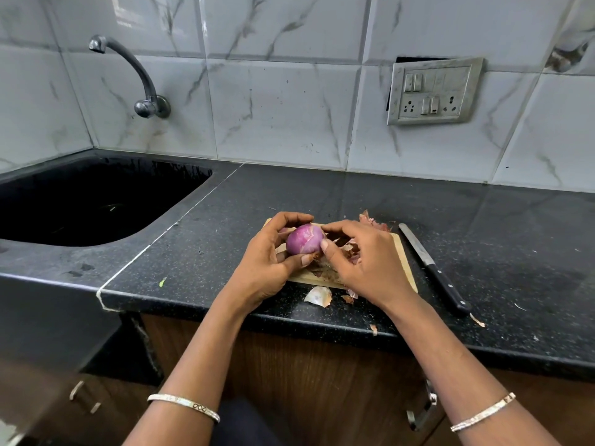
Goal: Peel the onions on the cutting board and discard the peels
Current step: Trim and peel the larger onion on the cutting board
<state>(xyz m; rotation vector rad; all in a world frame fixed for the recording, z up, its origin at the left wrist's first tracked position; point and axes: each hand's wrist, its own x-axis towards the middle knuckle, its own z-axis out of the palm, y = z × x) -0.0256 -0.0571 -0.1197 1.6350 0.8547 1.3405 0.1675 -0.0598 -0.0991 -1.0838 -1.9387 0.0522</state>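
Note:
A purple, mostly peeled onion (304, 238) is held just above the wooden cutting board (402, 252). My left hand (273, 259) grips it from the left, fingers curled over its top and thumb under it. My right hand (360, 255) touches the onion's right side, thumb and fingertips pinching at the skin there. Dry brown peels (349, 249) lie on the board under my right hand, and a heap of peels (373, 222) sits at the board's far edge. One pale peel (318, 296) lies on the counter in front of the board.
A black-handled knife (433, 268) lies on the black counter (322, 194) right of the board. A dark sink (80, 201) with a wall tap (141, 78) is at the left. Small peel scraps (476, 320) lie near the counter's front edge. A switch panel (434, 91) is on the tiled wall.

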